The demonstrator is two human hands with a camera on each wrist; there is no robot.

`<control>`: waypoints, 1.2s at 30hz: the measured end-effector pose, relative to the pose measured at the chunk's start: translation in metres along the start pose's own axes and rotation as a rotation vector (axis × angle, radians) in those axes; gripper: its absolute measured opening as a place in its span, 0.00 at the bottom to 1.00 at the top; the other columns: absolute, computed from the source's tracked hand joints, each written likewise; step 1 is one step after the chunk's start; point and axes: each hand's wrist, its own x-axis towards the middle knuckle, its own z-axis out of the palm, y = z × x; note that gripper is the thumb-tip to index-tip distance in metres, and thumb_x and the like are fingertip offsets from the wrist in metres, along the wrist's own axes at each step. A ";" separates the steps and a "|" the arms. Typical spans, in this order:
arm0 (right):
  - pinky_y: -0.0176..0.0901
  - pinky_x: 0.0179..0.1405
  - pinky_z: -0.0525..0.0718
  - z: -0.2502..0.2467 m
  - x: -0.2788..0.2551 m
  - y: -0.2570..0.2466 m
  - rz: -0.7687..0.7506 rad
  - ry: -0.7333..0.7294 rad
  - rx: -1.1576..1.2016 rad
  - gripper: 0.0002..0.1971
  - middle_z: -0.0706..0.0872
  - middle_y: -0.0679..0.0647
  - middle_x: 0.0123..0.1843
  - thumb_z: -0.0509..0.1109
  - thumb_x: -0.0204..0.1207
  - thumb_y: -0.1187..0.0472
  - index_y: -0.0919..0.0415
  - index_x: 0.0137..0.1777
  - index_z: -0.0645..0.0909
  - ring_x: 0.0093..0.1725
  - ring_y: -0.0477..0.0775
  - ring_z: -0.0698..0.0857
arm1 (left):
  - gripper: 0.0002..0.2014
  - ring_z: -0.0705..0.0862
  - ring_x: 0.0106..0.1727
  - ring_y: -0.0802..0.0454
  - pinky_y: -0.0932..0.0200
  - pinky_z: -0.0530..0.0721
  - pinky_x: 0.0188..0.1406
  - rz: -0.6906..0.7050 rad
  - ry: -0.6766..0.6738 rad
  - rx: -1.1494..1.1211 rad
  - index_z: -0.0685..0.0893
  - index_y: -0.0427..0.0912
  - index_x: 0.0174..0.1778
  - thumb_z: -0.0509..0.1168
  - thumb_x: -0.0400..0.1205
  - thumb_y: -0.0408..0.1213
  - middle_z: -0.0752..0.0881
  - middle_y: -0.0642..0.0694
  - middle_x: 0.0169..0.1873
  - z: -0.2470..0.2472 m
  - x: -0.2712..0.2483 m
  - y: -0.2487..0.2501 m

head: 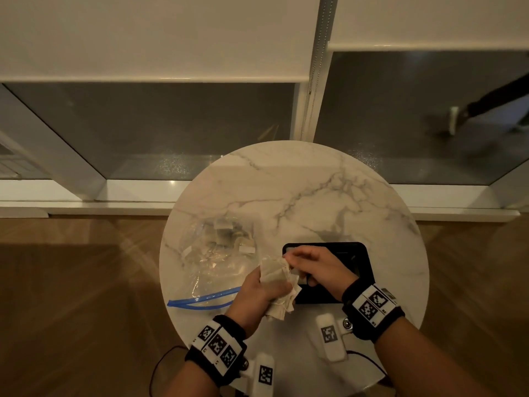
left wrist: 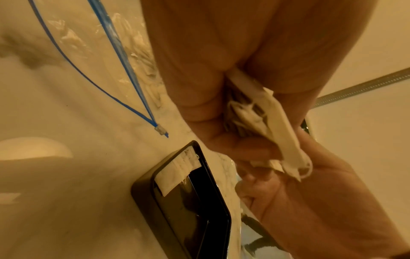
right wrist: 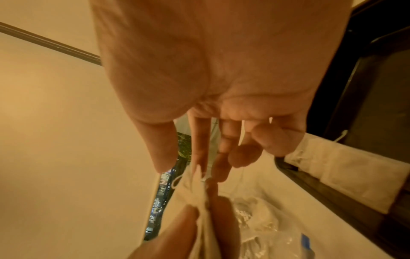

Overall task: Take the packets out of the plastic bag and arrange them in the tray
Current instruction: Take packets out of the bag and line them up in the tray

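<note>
On the round marble table point(head: 300, 196) my left hand point(head: 274, 282) grips a bunch of white paper packets point(head: 276, 275) just left of the black tray point(head: 359, 262). My right hand point(head: 292, 263) hovers over the tray's left end and pinches the top packet of the bunch with thumb and forefinger point(right wrist: 199, 157). The left wrist view shows the bunch of packets point(left wrist: 277, 126) in my palm and one packet point(left wrist: 177, 171) lying in a corner of the tray point(left wrist: 199, 219). The clear plastic bag point(head: 211, 253) with a blue zip point(head: 206, 299) lies crumpled on the table's left side, with some packets inside it.
The table's edge curves close below my wrists. A window sill point(head: 86, 207) and glass panes stand beyond the table, and wooden floor point(head: 71, 282) lies on both sides. A person's leg point(head: 486, 104) shows at the far right. The table's far half is bare marble.
</note>
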 end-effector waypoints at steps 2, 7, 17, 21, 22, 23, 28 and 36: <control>0.30 0.33 0.78 0.002 -0.004 -0.006 -0.072 0.000 -0.042 0.07 0.89 0.49 0.39 0.76 0.76 0.58 0.61 0.49 0.90 0.35 0.38 0.83 | 0.23 0.88 0.51 0.34 0.36 0.87 0.51 0.011 -0.027 0.040 0.81 0.37 0.66 0.75 0.74 0.28 0.87 0.27 0.56 0.004 -0.002 0.002; 0.26 0.32 0.77 0.000 -0.017 -0.005 -0.129 0.057 -0.030 0.02 0.89 0.48 0.37 0.78 0.74 0.62 0.60 0.43 0.90 0.36 0.39 0.83 | 0.23 0.89 0.54 0.36 0.33 0.87 0.54 0.033 -0.054 0.116 0.81 0.42 0.65 0.75 0.73 0.30 0.88 0.32 0.56 0.008 -0.009 0.006; 0.42 0.34 0.84 0.003 -0.039 -0.005 -0.111 0.202 0.241 0.06 0.88 0.57 0.36 0.76 0.75 0.64 0.68 0.45 0.87 0.37 0.54 0.84 | 0.15 0.86 0.51 0.32 0.25 0.83 0.57 0.058 -0.007 0.038 0.87 0.42 0.60 0.73 0.77 0.37 0.85 0.24 0.58 0.000 -0.023 0.000; 0.42 0.36 0.86 0.012 -0.048 -0.003 -0.097 0.178 0.283 0.07 0.88 0.60 0.38 0.75 0.75 0.65 0.70 0.46 0.84 0.38 0.54 0.86 | 0.16 0.86 0.49 0.33 0.34 0.85 0.52 0.091 0.026 -0.008 0.86 0.41 0.60 0.71 0.80 0.44 0.85 0.23 0.56 -0.005 -0.030 -0.001; 0.43 0.37 0.86 0.015 -0.050 -0.003 -0.089 0.174 0.288 0.08 0.88 0.61 0.38 0.75 0.75 0.65 0.71 0.46 0.84 0.38 0.54 0.87 | 0.16 0.86 0.48 0.33 0.34 0.85 0.51 0.099 0.038 -0.011 0.86 0.40 0.60 0.71 0.80 0.45 0.85 0.23 0.55 -0.006 -0.031 -0.002; 0.43 0.37 0.86 0.019 -0.052 -0.002 -0.082 0.169 0.295 0.07 0.88 0.62 0.39 0.75 0.75 0.65 0.70 0.46 0.84 0.38 0.54 0.87 | 0.16 0.86 0.47 0.33 0.34 0.85 0.51 0.107 0.047 -0.013 0.86 0.40 0.59 0.72 0.80 0.46 0.86 0.23 0.54 -0.008 -0.033 -0.004; 0.43 0.36 0.87 0.036 -0.058 0.002 -0.063 0.178 0.354 0.04 0.86 0.67 0.40 0.75 0.75 0.68 0.68 0.46 0.83 0.37 0.56 0.86 | 0.11 0.86 0.46 0.33 0.25 0.85 0.53 0.145 0.095 -0.020 0.88 0.43 0.53 0.73 0.80 0.44 0.86 0.25 0.52 -0.018 -0.043 -0.007; 0.46 0.39 0.86 0.061 -0.060 0.001 -0.063 0.053 0.210 0.16 0.89 0.61 0.46 0.77 0.75 0.64 0.60 0.62 0.84 0.41 0.55 0.87 | 0.07 0.86 0.40 0.37 0.40 0.86 0.43 0.140 0.015 0.064 0.84 0.32 0.54 0.69 0.84 0.32 0.87 0.32 0.42 -0.039 -0.058 0.003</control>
